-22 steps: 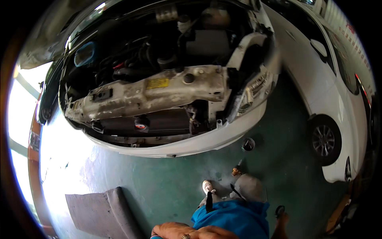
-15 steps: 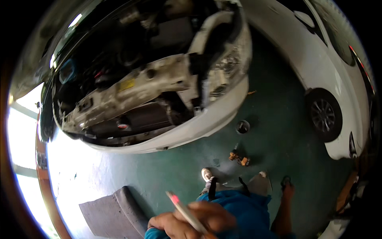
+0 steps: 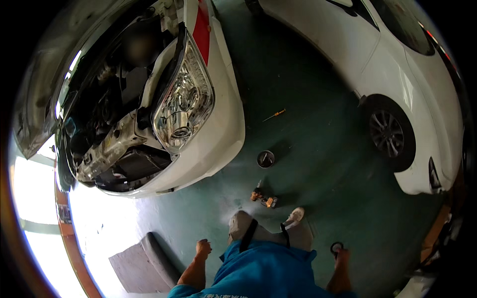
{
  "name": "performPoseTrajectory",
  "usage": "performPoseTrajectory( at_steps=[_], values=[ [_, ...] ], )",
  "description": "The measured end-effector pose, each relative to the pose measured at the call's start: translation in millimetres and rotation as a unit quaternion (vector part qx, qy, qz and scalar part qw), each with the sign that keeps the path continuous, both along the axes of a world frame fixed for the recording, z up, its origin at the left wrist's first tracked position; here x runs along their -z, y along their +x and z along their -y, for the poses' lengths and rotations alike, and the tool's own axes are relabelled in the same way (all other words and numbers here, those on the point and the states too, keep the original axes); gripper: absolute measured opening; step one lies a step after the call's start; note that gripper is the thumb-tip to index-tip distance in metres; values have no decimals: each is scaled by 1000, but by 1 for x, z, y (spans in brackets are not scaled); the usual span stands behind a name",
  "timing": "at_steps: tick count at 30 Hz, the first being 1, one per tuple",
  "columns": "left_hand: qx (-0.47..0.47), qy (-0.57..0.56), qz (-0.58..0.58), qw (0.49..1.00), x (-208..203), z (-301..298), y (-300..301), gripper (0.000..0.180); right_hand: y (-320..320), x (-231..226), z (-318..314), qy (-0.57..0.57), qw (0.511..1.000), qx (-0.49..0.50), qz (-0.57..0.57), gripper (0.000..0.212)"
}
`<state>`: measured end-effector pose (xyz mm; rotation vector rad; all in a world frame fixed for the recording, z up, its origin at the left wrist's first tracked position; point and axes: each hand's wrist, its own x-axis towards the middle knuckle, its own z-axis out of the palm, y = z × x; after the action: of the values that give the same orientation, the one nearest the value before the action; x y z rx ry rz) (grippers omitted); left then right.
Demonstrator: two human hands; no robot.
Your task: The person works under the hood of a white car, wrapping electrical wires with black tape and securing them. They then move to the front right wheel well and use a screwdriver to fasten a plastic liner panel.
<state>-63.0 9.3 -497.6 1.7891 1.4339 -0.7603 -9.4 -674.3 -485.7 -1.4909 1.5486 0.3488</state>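
My left hand (image 3: pixel 203 248) hangs low on the left with its fingers curled in. What it holds, if anything, is too small to make out. Out to the right, my right hand (image 3: pixel 343 255) grips a dark ring-shaped thing that looks like a roll of tape (image 3: pixel 337 247). Ahead of my feet, a yellow and black cordless drill (image 3: pixel 263 198) lies on the floor. Beyond it sits a round dark bowl (image 3: pixel 266 159) with small items inside. Farther off lies a screwdriver (image 3: pixel 274 115) with a yellow handle. Neither hand touches these.
A white car (image 3: pixel 221 144) with a raised hood and a clear headlight (image 3: pixel 185 107) stands at the front left. Another white car (image 3: pixel 343 44) is parked on the right. A grey mat (image 3: pixel 136 268), one edge rolled up, lies on the green floor (image 3: pixel 308 164) at lower left.
My left hand has dropped from close before the camera, where it held a thin pale stick with a pink tip. The view has swung right. My right hand still grips the dark ring.
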Motion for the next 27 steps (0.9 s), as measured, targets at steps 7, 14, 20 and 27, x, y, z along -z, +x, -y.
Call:
performPoseTrajectory(
  at_steps=[7,14,20,27],
  values=[
    [147,1,211,966,71,64,-15,38,89,7,50,37,994,-99,-35,23],
    [160,13,230,960,30,186,233,31,325,-48,-2,5,905,-403,135,41],
    [308,52,296,902,6,238,472,28,442,-45,23,-45,911,-370,178,31],
    [86,-68,355,929,-26,246,562,36,518,-41,114,-60,958,-268,88,21]
  ],
)
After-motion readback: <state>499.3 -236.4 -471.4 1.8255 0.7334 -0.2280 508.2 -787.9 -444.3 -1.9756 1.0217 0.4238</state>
